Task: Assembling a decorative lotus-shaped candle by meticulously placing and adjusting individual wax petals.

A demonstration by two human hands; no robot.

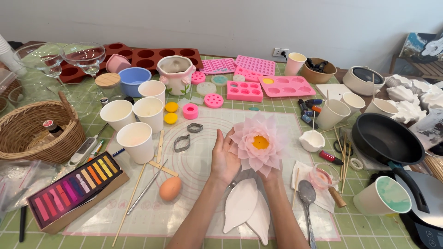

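Note:
A pale pink layered lotus flower (259, 143) with a yellow centre is held up above the white baking mat (198, 166). My right hand (271, 174) grips it from underneath and is mostly hidden by the petals. My left hand (224, 159) rests flat against the flower's left side, fingers straight and pointing up. Below my wrists lie two white leaf-shaped pieces (247, 210). A brown egg (170, 188) sits on the mat left of my left forearm.
Several white paper cups (135, 140) stand at the left, with a tray of colour sticks (76, 186) and a wicker basket (32, 133). Pink silicone moulds (267, 85) line the back. A black pan (385, 138), a spoon (307, 196) and a green-lined cup (383, 196) sit right.

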